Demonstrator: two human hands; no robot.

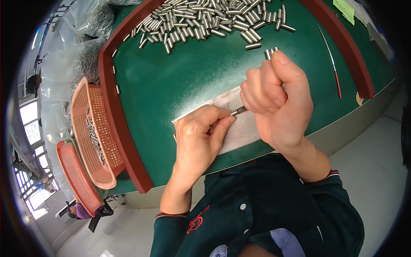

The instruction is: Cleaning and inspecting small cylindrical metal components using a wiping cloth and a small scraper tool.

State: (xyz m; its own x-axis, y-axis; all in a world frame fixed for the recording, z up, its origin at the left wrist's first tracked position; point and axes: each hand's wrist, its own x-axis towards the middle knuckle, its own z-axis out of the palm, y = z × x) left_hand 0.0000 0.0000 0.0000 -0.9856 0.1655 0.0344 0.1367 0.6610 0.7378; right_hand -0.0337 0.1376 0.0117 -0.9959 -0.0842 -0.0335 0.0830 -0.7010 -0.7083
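A small metal cylinder (239, 111) sits pinched between my two hands, just above a grey sheet (239, 128) on the green table (171, 81). My left hand (199, 132) grips its end with thumb and forefinger; my right hand (276, 98) is curled into a fist holding more cylinders (270, 52). A pile of cylinders (205, 21) lies beyond. An orange basket (92, 132) hangs at the left rim; a yellow-green slip (344, 9) lies far right.

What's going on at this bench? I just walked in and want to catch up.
A person is working small metal cylinders by hand over a green table. The left hand pinches one small metal piece whose tip meets the right hand, which grips a few more cylinders. A heap of cylinders lies farther back; orange baskets sit left.
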